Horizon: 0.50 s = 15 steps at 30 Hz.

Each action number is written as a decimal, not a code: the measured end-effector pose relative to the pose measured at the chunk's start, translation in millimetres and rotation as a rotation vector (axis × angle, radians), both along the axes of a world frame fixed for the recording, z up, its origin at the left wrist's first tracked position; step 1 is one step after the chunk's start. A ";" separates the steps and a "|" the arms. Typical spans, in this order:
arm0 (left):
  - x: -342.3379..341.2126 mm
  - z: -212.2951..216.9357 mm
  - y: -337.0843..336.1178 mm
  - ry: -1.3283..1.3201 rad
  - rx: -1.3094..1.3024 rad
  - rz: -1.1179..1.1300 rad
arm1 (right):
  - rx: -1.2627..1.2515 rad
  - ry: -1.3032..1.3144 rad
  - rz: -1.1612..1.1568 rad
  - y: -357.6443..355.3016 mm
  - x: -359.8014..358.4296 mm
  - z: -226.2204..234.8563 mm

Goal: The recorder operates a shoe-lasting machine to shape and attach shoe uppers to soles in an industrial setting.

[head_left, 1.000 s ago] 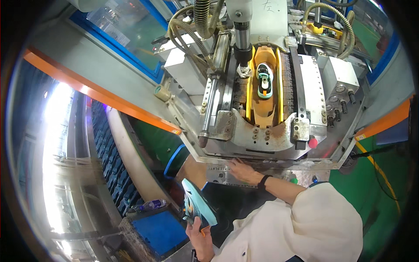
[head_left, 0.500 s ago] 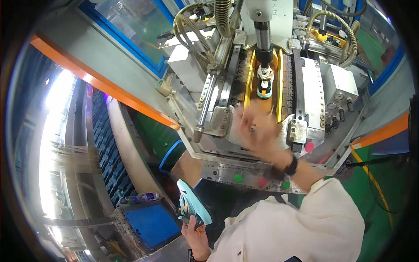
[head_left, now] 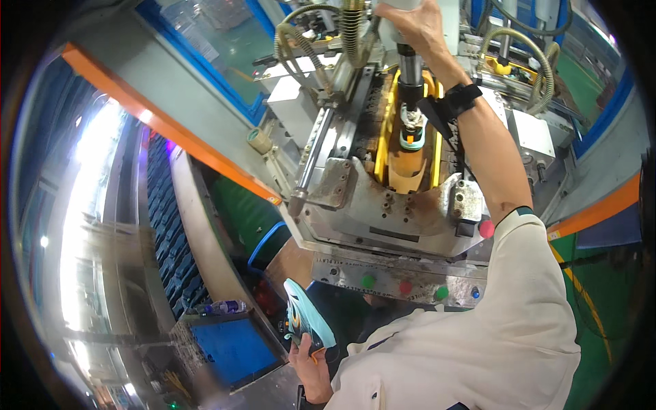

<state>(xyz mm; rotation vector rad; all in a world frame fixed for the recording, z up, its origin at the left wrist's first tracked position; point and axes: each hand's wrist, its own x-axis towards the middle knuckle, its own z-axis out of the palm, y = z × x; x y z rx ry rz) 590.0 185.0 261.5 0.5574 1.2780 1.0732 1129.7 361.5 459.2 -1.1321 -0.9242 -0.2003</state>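
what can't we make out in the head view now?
Head view, all:
- Right hand: partly cut off by the top edge.
- Shoe in the machine: far part hidden by the vertical rod.
- White box: left side hidden by the right forearm.
- Held shoe: lower part partly covered by the left hand.

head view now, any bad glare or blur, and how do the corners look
Head view: white glare washes out a strip at the left; surfaces beside it look streaky; corners fall to black; the turquoise sneaker in the left hand reads fairly clearly.
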 end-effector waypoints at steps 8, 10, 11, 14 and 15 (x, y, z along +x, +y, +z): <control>-79.0 -31.6 -31.1 0.012 -0.032 0.144 | -0.502 -0.153 0.112 115.2 -59.2 -22.5; -105.4 -46.1 -49.5 0.006 -0.100 0.183 | -0.383 -0.221 0.314 153.9 -132.2 -14.3; -116.8 -45.3 -59.4 0.067 -0.109 0.198 | -0.331 -0.262 0.384 165.3 -156.4 -8.4; -172.6 -71.6 -98.6 0.167 -0.252 0.343 | -0.196 -0.327 0.630 188.6 -235.2 -37.5; -190.1 -72.0 -109.5 0.082 -0.255 0.451 | -0.161 -0.337 0.680 192.5 -243.6 -48.4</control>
